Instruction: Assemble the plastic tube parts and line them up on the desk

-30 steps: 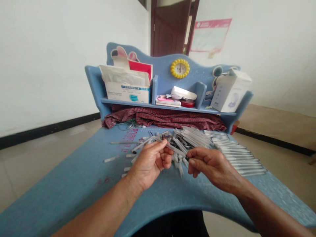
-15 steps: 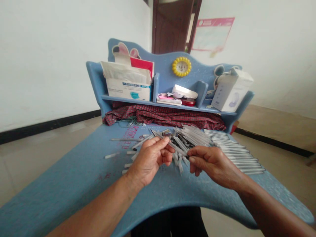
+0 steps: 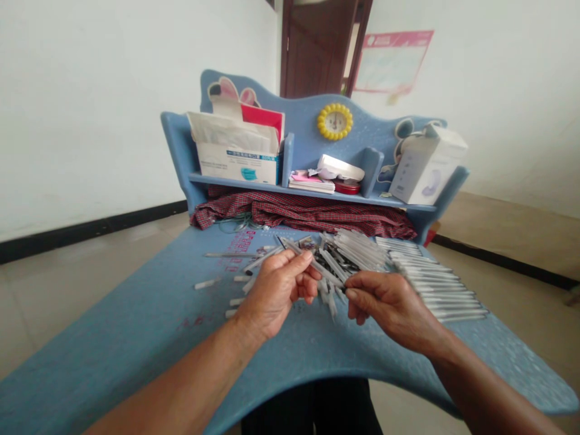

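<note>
My left hand [image 3: 281, 293] is closed around a clear pen [image 3: 330, 274] with thumb and fingers, and the pen slants down to the right. At its lower end, where a small dark piece shows, the fingertips of my right hand [image 3: 385, 302] pinch it. Exactly what the right fingertips cover is hidden. Just beyond both hands lies a heap of translucent pen barrels [image 3: 360, 249], mixed with dark small parts. Right of the heap, several pens [image 3: 446, 293] are laid side by side in a row. Short whitish tubes, perhaps caps [image 3: 206, 283], lie scattered left of my left hand.
The blue desk [image 3: 149, 338] has a curved front edge. A crumpled checked cloth [image 3: 308, 216] lies under the back shelf. On the shelf stand a mask box [image 3: 240, 163], a stack of papers [image 3: 312, 183], a red tin [image 3: 347, 188] and a white box [image 3: 426, 169].
The hands and the pen hold almost the same pose. The whole view has shifted very slightly.
</note>
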`<state>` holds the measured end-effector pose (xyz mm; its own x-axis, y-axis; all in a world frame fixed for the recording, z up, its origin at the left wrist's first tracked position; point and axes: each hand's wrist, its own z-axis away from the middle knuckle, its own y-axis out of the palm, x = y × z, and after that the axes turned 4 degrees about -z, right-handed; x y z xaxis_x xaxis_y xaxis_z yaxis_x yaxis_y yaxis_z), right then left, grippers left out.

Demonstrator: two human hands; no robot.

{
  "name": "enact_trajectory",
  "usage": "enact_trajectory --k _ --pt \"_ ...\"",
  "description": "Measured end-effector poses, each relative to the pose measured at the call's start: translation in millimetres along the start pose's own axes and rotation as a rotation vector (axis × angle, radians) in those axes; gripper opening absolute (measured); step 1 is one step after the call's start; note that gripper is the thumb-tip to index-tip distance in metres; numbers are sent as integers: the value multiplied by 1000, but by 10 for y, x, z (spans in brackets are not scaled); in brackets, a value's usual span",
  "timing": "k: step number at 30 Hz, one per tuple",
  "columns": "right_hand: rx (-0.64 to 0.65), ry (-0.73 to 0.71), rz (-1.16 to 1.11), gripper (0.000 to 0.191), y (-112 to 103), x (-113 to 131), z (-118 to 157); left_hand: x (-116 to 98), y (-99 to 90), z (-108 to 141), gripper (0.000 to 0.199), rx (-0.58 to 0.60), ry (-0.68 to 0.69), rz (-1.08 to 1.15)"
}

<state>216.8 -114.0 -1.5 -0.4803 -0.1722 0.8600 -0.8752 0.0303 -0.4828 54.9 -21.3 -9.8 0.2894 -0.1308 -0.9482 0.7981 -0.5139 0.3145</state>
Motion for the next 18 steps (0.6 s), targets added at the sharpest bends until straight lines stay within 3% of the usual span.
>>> enact_trajectory --k 9,18 --pt "-25 30 -135 26 87 -73 -9 -21 1 -2 14 -24 -12 -18" --pt "-185 -46 174 18 161 -78 -4 -6 8 -3 16 -38 1 -50"
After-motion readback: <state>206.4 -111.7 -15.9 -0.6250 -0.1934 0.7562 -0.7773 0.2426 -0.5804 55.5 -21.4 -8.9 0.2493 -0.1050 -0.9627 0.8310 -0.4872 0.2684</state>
